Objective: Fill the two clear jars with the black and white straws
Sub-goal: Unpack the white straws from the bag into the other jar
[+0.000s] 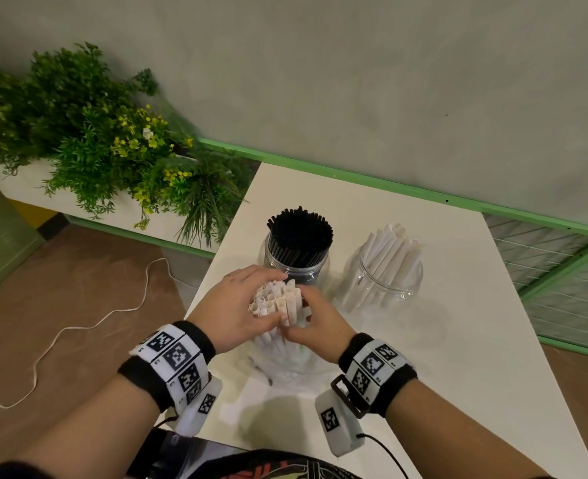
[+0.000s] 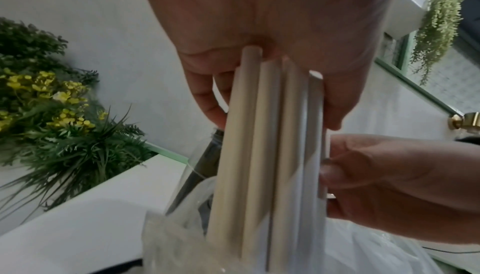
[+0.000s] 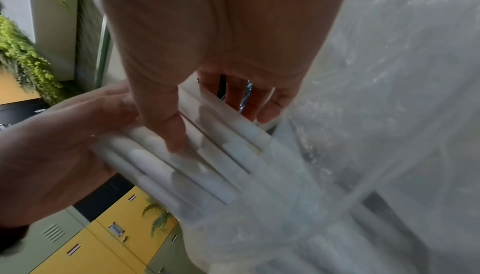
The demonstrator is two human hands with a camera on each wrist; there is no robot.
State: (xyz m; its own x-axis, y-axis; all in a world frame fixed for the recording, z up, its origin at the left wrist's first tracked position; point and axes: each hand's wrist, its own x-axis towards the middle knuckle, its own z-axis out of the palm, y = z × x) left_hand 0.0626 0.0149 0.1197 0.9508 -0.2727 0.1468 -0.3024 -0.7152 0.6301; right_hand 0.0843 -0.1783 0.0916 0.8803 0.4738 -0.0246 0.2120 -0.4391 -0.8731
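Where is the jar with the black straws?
In the head view, the black-straw jar stands on the white table, just behind the left hand and left of the white-straw jar.

Black straws point(image 1: 299, 233), white straws point(image 1: 391, 252)

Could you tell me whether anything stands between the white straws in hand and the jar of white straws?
Nothing visible does: the white bundle, held by both hands, sits left of the jar, with bare table between.
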